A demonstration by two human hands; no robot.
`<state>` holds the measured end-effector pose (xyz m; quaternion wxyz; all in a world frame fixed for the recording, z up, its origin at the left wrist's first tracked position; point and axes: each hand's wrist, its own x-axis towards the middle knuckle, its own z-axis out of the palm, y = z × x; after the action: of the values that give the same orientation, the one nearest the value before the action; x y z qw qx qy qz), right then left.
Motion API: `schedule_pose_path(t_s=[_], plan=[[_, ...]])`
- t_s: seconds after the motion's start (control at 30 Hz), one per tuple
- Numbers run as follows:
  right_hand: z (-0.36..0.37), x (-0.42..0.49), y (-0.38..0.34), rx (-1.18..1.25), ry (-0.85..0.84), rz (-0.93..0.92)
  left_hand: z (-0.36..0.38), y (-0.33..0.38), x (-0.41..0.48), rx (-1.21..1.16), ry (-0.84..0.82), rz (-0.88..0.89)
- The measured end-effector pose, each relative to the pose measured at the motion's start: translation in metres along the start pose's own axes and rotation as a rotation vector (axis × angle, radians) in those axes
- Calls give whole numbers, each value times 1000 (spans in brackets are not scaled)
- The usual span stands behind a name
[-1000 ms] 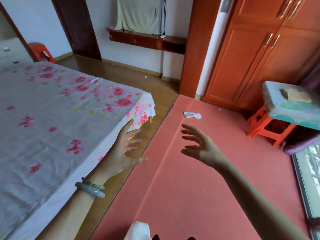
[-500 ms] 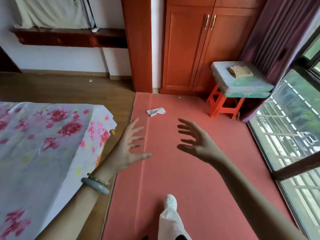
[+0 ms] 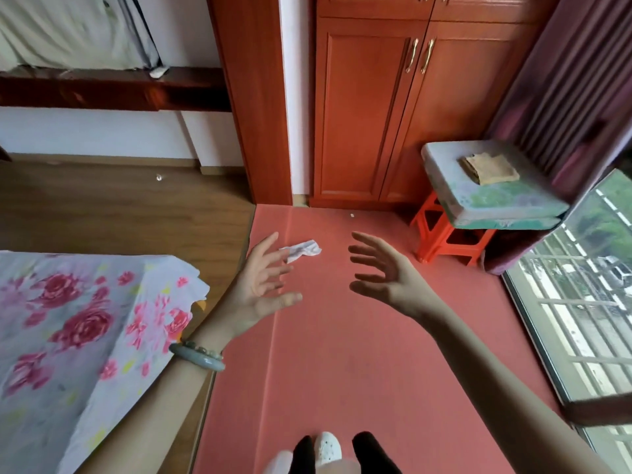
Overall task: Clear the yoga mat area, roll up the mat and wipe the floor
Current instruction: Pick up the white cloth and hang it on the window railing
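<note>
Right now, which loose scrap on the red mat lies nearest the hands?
The crumpled white paper, just beyond the left hand fingertips. The tiny white speck lies farther off, near the wardrobe.

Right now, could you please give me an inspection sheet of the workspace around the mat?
Surface: red foam yoga mat lies flat, unrolled, on brown wooden floor.
Job's things: folded tan cloth on cushioned orange plastic stool.
Clutter: crumpled white paper and a small white scrap on the mat.
Hands: left hand and right hand both open, empty, raised over the mat.
Cables: nothing seen.
Surroundings: floral bedsheet left, orange wooden wardrobe ahead, window right.
</note>
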<state>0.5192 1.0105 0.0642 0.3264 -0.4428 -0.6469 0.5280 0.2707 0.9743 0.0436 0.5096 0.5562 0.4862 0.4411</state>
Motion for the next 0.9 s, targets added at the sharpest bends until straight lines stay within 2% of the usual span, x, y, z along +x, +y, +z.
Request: schedule_pose_path(t_s=[0.47, 0.9], plan=[[-64, 214, 41, 14, 34, 44, -51, -21, 227, 41, -87, -31], [-121, 427, 61, 42, 68, 116, -108, -39, 453, 11, -131, -141]])
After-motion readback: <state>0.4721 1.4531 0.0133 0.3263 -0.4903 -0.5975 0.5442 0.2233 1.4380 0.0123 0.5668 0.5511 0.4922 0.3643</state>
